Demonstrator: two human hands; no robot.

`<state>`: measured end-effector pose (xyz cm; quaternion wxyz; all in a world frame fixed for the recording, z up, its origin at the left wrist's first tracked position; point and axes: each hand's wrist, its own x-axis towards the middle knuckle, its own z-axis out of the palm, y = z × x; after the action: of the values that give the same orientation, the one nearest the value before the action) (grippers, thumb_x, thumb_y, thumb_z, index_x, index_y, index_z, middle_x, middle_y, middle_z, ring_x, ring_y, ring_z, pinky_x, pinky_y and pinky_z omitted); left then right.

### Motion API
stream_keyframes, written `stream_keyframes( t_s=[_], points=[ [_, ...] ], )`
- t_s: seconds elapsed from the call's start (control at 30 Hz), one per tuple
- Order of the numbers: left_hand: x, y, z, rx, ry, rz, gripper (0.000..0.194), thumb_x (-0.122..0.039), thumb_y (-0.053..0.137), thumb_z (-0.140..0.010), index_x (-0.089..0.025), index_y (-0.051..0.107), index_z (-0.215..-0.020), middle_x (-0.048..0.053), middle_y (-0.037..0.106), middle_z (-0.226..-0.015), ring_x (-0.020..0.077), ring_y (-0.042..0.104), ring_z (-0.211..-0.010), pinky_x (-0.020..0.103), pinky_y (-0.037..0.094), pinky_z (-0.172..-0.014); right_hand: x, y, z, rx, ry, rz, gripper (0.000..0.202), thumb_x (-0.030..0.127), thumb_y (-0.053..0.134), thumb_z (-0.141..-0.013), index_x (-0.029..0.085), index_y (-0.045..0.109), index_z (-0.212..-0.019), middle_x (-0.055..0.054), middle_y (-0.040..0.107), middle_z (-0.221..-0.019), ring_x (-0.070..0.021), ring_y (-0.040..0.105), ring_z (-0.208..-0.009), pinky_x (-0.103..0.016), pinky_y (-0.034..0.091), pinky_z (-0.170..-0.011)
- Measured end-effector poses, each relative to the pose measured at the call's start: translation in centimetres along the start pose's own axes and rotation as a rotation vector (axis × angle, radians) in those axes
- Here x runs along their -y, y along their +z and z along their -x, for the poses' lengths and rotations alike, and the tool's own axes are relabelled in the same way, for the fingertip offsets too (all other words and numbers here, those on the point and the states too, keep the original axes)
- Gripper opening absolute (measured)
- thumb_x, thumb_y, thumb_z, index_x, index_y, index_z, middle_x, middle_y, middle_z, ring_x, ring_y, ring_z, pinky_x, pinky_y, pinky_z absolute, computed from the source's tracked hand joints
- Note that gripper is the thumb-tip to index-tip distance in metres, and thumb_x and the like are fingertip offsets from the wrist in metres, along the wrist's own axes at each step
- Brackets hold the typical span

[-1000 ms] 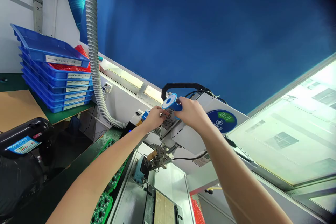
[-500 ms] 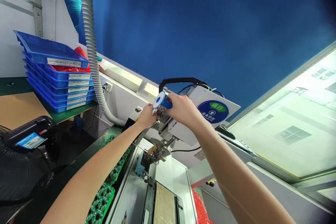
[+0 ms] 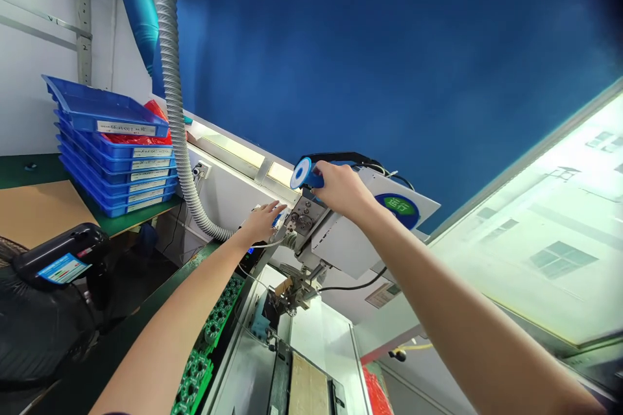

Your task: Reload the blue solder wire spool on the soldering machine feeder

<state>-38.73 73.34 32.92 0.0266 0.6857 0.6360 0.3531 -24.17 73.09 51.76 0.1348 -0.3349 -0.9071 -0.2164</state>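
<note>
My right hand (image 3: 343, 191) is wrapped round a small blue spool (image 3: 300, 174) with a white round end, held above the white machine head (image 3: 343, 243). Just below the spool, a metal plate with rollers (image 3: 305, 214) shows at the end of that head. My left hand (image 3: 261, 224) is to the left of the plate, its fingers stretched out and apart. Behind its fingertips is a small blue-and-white thing (image 3: 278, 217), too small to name. A pale cable (image 3: 270, 244) runs below this hand toward the plate. Lower down sits a metal tool assembly (image 3: 292, 295).
Green circuit boards (image 3: 221, 311) lie in a row along the left of the machine bed (image 3: 243, 369). A grey corrugated hose (image 3: 170, 78) hangs at left, beside stacked blue trays (image 3: 117, 175). A black fan (image 3: 63, 259) stands at lower left; a window (image 3: 549, 240) is at right.
My left hand has come away from the roller plate, moved left and opened its fingers. The right hand has lifted the spool slightly up and right, uncovering the plate. The view has shifted slightly.
</note>
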Motion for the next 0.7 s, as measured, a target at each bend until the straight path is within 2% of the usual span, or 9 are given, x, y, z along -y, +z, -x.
stream_keyframes(
  t_s=[0.07, 0.2, 0.3, 0.5, 0.7],
  points=[
    [0.4, 0.5, -1.0, 0.017, 0.052, -0.035, 0.060, -0.031, 0.060, -0.084, -0.024, 0.034, -0.138, 0.011, 0.030, -0.148, 0.0313, 0.039, -0.128, 0.055, 0.036, -0.102, 0.1, -0.1, 0.2, 0.013, -0.020, 0.027, 0.019, 0.016, 0.054, -0.075, 0.017, 0.054, -0.094, -0.012, 0.067, -0.086, -0.0288, 0.063, -0.077, -0.028, 0.033, -0.053],
    [0.7, 2.3, -2.5, 0.027, 0.092, -0.076, 0.061, -0.034, 0.057, -0.086, -0.023, 0.030, -0.139, 0.013, 0.038, -0.143, 0.0282, 0.051, -0.117, 0.048, 0.047, -0.092, 0.1, -0.1, 0.6, 0.053, -0.049, 0.085, 0.018, 0.018, 0.053, -0.078, 0.019, 0.053, -0.096, -0.009, 0.066, -0.080, -0.0270, 0.062, -0.072, -0.027, 0.033, -0.052],
    [0.9, 3.1, -3.4, 0.024, 0.107, -0.112, 0.064, -0.034, 0.055, -0.087, -0.022, 0.024, -0.142, 0.014, 0.036, -0.144, 0.0275, 0.054, -0.112, 0.046, 0.050, -0.087, -0.3, -0.2, 0.4, 0.077, -0.042, 0.126, 0.019, 0.017, 0.052, -0.078, 0.019, 0.053, -0.097, -0.009, 0.065, -0.079, -0.0267, 0.061, -0.070, -0.027, 0.032, -0.052],
    [1.6, 2.6, -4.5, 0.053, 0.228, -0.183, 0.079, -0.025, 0.057, -0.081, -0.017, 0.011, -0.145, 0.015, 0.027, -0.151, 0.0282, 0.047, -0.123, 0.043, 0.042, -0.098, -1.5, -0.4, -0.7, 0.096, -0.034, 0.180, 0.013, 0.016, 0.054, -0.078, 0.020, 0.053, -0.091, -0.007, 0.064, -0.076, -0.0257, 0.060, -0.069, -0.028, 0.031, -0.052],
    [2.0, 2.6, -4.5, 0.049, 0.253, -0.203, 0.076, -0.022, 0.047, -0.081, -0.014, 0.008, -0.146, 0.012, 0.027, -0.152, 0.0264, 0.045, -0.127, 0.035, 0.043, -0.097, -1.9, -2.0, -1.5, 0.052, 0.059, 0.195, 0.013, 0.018, 0.056, -0.079, 0.021, 0.053, -0.091, -0.004, 0.061, -0.072, -0.0232, 0.056, -0.065, -0.028, 0.034, -0.053]
  ],
)
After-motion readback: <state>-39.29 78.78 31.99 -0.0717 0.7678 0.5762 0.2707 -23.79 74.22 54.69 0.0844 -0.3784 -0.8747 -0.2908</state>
